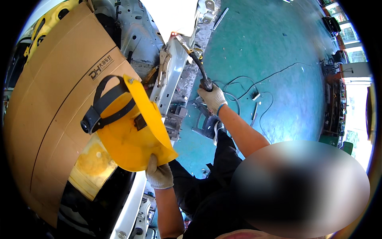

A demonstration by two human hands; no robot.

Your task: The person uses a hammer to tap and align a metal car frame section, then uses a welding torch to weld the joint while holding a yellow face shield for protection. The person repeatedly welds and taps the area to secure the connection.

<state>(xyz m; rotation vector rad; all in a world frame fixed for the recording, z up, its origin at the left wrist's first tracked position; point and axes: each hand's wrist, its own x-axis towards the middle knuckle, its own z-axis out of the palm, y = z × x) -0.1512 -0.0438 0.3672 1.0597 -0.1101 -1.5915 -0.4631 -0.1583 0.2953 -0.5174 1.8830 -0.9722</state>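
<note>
left hand (pixel 159 175), in a white knit glove, is clenched on the lower edge of a yellow welding face shield (pixel 133 129), holding it up and off to the side, its black headband (pixel 104 104) facing the camera. the shield sits over a big sheet of brown cardboard (pixel 51 99) that covers the car body on the left, so it isn't in front of any face at this instant.

right hand (pixel 212 97), gloved the same, is wrapped tight around the black handle of a welding torch (pixel 195 59). the torch neck reaches up and away, and its tip sits right at the top of a bare grey metal panel (pixel 171 75), where a small pinkish-orange glow (pixel 173 34) shows. so the torch tip is touching or just shy of the metal; i can't tell which.

locking pliers (pixel 162 65) clamp the panel just left of the torch line, so the piece looks fixed in place already. black cables (pixel 242 85) trail across the green floor (pixel 278 59) near the right hand.

my read: clamping and setup are done, and the welding at the top of the panel looks to be at a spot right now. how much of the seam is finished i can't tell; the metal below the tip is too small and bright to show beads.
</note>
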